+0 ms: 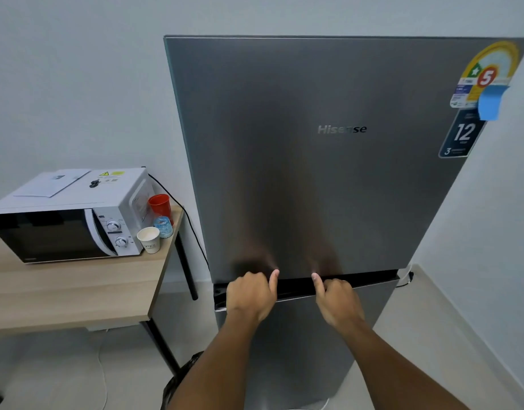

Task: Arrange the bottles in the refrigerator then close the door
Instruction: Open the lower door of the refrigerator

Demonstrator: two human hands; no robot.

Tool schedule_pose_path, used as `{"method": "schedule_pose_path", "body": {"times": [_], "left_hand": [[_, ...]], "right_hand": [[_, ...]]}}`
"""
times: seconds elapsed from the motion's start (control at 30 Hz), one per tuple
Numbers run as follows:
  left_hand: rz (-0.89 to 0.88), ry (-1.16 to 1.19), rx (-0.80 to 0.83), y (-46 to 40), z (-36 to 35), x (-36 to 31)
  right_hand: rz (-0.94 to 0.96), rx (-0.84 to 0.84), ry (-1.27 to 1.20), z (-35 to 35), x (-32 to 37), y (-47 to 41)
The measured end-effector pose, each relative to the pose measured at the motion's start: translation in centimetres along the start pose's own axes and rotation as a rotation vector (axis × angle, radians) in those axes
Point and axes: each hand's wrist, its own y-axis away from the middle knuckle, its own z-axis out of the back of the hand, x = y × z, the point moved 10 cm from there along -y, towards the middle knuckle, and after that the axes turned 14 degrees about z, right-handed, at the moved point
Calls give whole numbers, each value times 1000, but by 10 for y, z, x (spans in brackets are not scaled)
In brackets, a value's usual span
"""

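Two hands at the refrigerator, both at the dark gap between the upper door and the lower door. Left hand: fingers curled into the gap under the upper door's bottom edge, grip clenched on that edge, thumb raised against the door face. Right hand: same posture, grip clenched on the same edge, just beside the left, thumb up. Both doors appear shut. No bottles visible from this view.

Left of the refrigerator: wooden bench carrying a white microwave. Beside the microwave, near the bench's right end: red cup, paper cup, small sealed water cup. Energy sticker on the upper door's top right corner.
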Motion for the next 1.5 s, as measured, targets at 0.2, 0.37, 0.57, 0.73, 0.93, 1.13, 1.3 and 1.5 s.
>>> {"method": "schedule_pose_path", "body": {"times": [0.2, 0.37, 0.57, 0.73, 0.93, 1.13, 1.3, 1.5], "left_hand": [[-227, 38, 30, -1, 16, -7], [-328, 70, 409, 27, -20, -19], [-504, 81, 547, 63, -32, -64], [-788, 48, 443, 106, -32, -137], [-1066, -153, 423, 150, -48, -211], [-1121, -186, 457, 178, -64, -261], [-1117, -167, 465, 192, -73, -295], [-1049, -89, 467, 200, -81, -335]], "right_hand": [[-87, 56, 1, 4, -2, 22], [-191, 150, 125, 10, 10, 56], [-333, 192, -143, 14, -4, 111], [-452, 192, -209, 28, -23, 143], [-576, 342, -177, 45, -68, 200], [-650, 310, -143, 78, -117, 239], [-677, 232, 24, 108, -156, 259], [-741, 144, 190, 131, -208, 291]]}}
